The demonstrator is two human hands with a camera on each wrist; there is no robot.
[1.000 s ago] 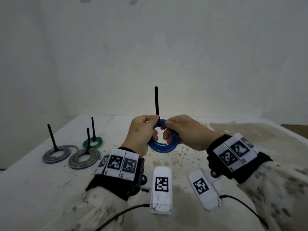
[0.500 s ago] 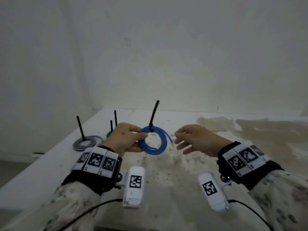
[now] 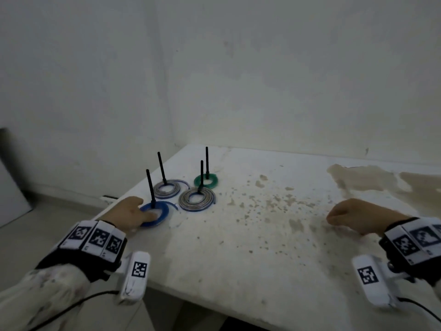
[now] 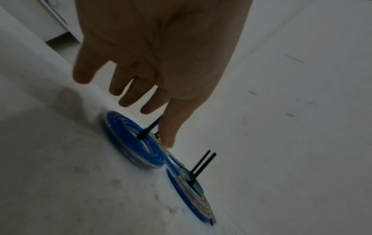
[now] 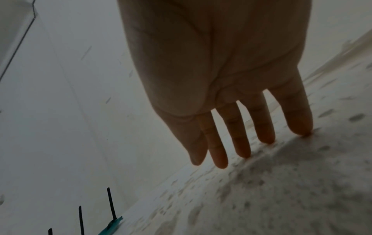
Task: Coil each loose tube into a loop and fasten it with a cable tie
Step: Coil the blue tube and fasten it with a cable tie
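Blue coil (image 3: 154, 213) flat on counter (image 3: 262, 247), lower left of head view, black tie (image 3: 150, 187) upright from rim. Left hand (image 3: 130, 215) beside it, fingers (image 4: 168, 127) straight, grip loose, thumb over ring centre; touching or just clear, cannot tell; judged setting it down. Placed next to two grey coils (image 3: 197, 199) and green coil (image 3: 206, 180), each tied, likely finished row. Right hand (image 3: 353, 217) well apart at frame right, fingers relaxed, tips on counter, holding nothing. No loose tube in view.

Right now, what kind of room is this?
Probably a bare workroom or test space: a stained white table pushed into a corner of plain white walls, with only tied tube coils on it.
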